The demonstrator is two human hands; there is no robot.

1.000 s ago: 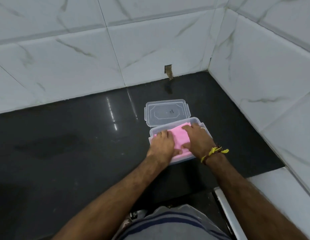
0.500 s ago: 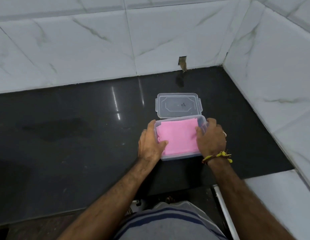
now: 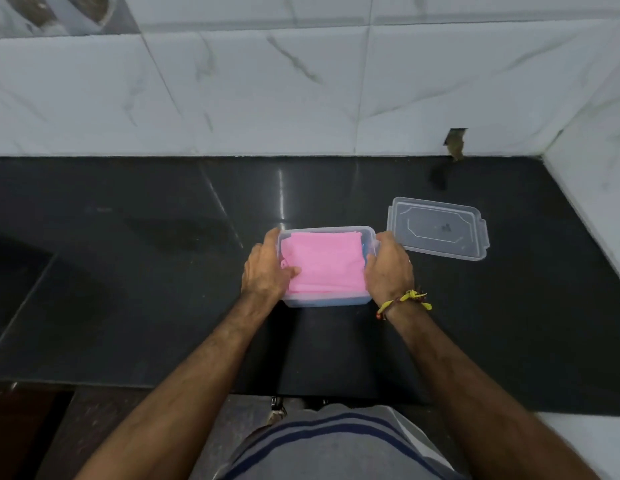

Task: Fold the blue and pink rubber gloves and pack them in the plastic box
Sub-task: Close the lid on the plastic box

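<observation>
A clear plastic box [image 3: 369, 233] stands on the black counter. Folded pink gloves [image 3: 322, 265] fill its top. A strip of the blue gloves [image 3: 364, 247] shows along the right wall, and blue shows through the box's front wall. My left hand [image 3: 265, 270] grips the box's left side, thumb resting on the pink gloves. My right hand [image 3: 389, 268] grips the right side. The clear lid [image 3: 438, 228] lies flat on the counter to the right of the box, apart from it.
The black counter [image 3: 145, 271] ends at white marble-tiled walls [image 3: 267, 91] behind and on the right [image 3: 599, 161]. A small hole [image 3: 455, 142] sits in the back wall above the counter. The counter's front edge runs below my forearms.
My hands left the top of the pink gloves and took hold of the box's sides. The box now sits to the left of the lid instead of right in front of it.
</observation>
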